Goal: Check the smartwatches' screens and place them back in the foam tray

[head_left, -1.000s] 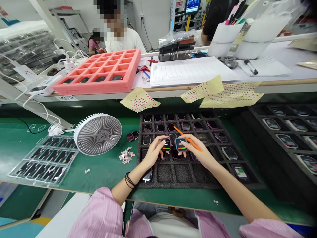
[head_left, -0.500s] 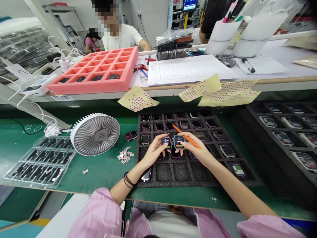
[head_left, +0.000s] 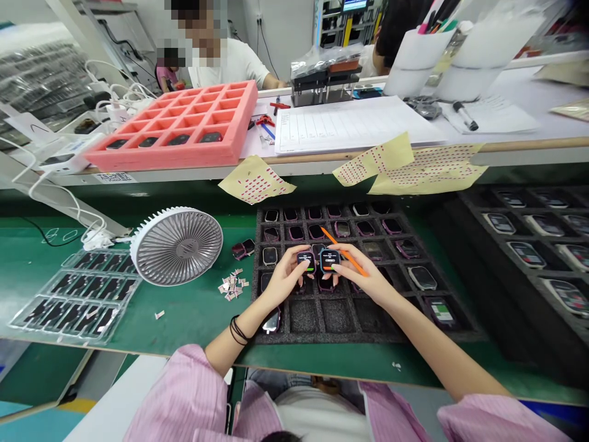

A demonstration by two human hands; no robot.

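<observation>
My left hand (head_left: pixel 286 277) is closed round a purple-edged smartwatch body (head_left: pixel 305 260) with a lit screen, its thumb over the glass. Beside it, my right hand (head_left: pixel 363 270) grips a blue-edged smartwatch body (head_left: pixel 329 260), also lit, thumb at the lower screen edge. An orange stick (head_left: pixel 344 250), perhaps a pen or pry tool, is tucked in the same right hand and points up and left. Both watches are side by side above a black foam tray (head_left: pixel 335 336), whose compartments carry several more watch bodies. My hands hide some middle compartments.
A round fan (head_left: pixel 177 247) stands left of the tray, near small white-and-pink pieces (head_left: pixel 232 285) and a clear plastic tray (head_left: pixel 78 294) of black parts. Another foam tray (head_left: pixel 499 294) with watches is at right. Above, a shelf bears a pink foam tray (head_left: pixel 165 161) and papers (head_left: pixel 350 129).
The left thumb has moved further up onto the purple-edged watch's screen. Both watches stay held side by side; the view has shifted slightly.
</observation>
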